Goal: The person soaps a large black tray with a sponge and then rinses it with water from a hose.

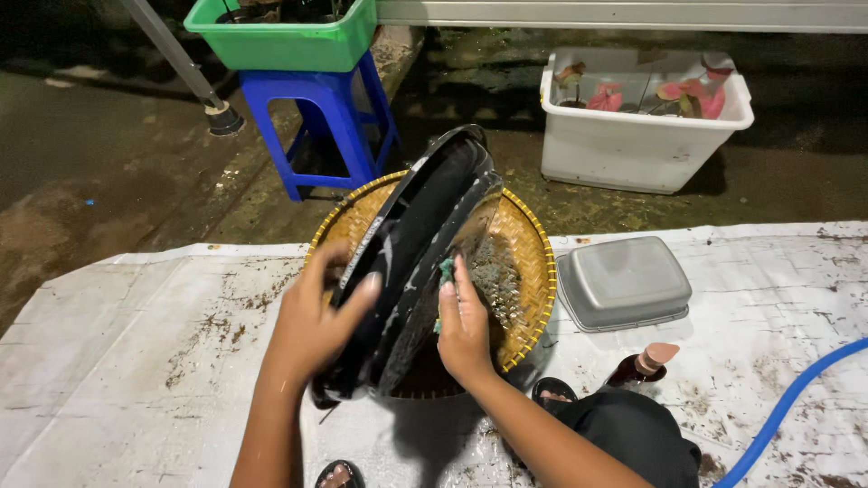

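Observation:
My left hand (pixel 316 316) grips the rim of a large black round tray or pan (pixel 411 244), held up on edge and tilted over a woven bamboo basket (pixel 533 262). My right hand (pixel 463 325) presses a small green scrubbing pad (pixel 447 270) against the wet inner face of the black tray. Soapy streaks and dark grit show on the tray and in the basket. Part of the basket is hidden behind the tray.
An upside-down grey plastic tub (pixel 624 282) lies right of the basket on a dirty white sheet (pixel 136 361). A brown bottle (pixel 644 363) and blue hose (pixel 796 398) sit at the right. Behind are a blue stool (pixel 325 126) with a green crate (pixel 285 41) and a white tub of plants (pixel 646 117).

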